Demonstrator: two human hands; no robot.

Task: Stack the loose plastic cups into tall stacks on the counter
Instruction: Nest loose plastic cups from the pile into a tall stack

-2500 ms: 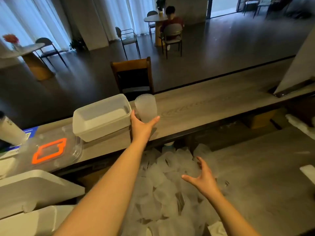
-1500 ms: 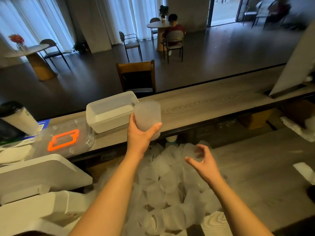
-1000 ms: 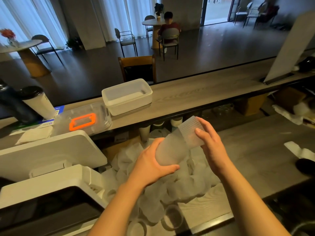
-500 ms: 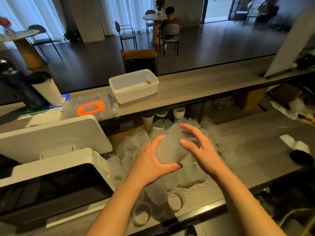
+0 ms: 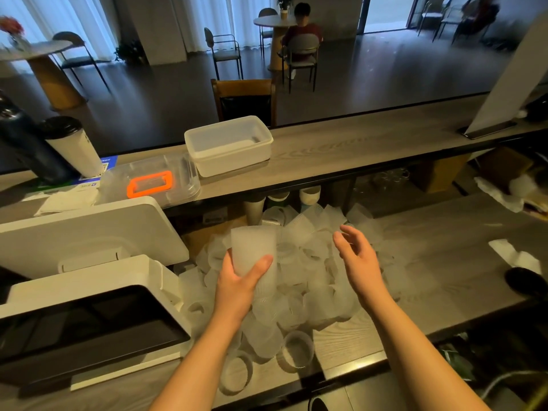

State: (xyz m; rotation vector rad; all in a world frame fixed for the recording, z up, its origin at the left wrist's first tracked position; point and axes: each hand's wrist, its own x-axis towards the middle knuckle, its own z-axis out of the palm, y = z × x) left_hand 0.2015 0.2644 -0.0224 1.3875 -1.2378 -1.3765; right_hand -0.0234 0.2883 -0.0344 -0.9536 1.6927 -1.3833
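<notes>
Two hands over the pile of loose cups [image 5: 299, 295] on the lower counter [image 5: 444, 262]. Left hand [image 5: 240, 277] grips a nested cup stack [image 5: 253, 250], upright above the pile. Right hand [image 5: 357, 256] empty, fingers relaxed and spread, just beside the stack, not touching.

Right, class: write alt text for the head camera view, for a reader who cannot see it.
A person's left hand grips a short stack of frosted plastic cups above a heap of loose cups on a wooden counter. The right hand hovers open beside it.
</notes>
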